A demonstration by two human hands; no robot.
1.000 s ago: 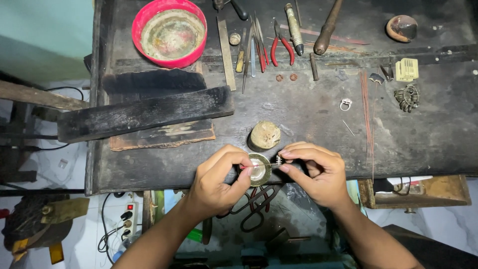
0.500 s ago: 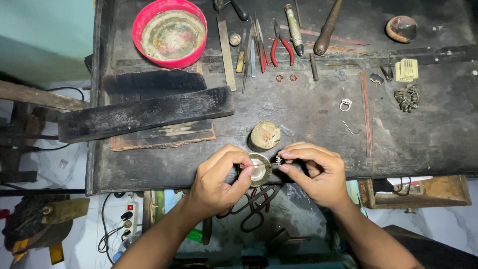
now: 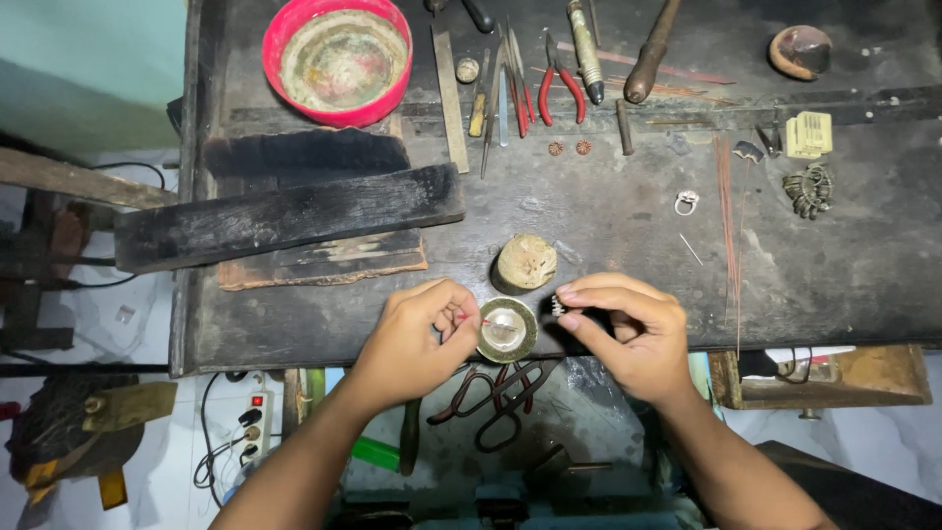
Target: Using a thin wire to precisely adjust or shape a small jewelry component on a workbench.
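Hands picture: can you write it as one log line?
left hand: pinches thin red-tipped tool | right hand: pinches tiny silvery piece | between them: small round dish | place: dark workbench edge

- The small silver-coloured piece (image 3: 557,306) pinched at the right hand (image 3: 628,339) fingertips is too small to identify; possibly a ring setting.
- The thin red item (image 3: 469,320) in the left hand (image 3: 417,344) is mostly hidden by the fingers.
- The round red plastic bowl (image 3: 339,59) is cut off by the top edge.
- The dark scissor-like tool (image 3: 500,393) below the dark wooden workbench (image 3: 628,226) is partly hidden by both hands.
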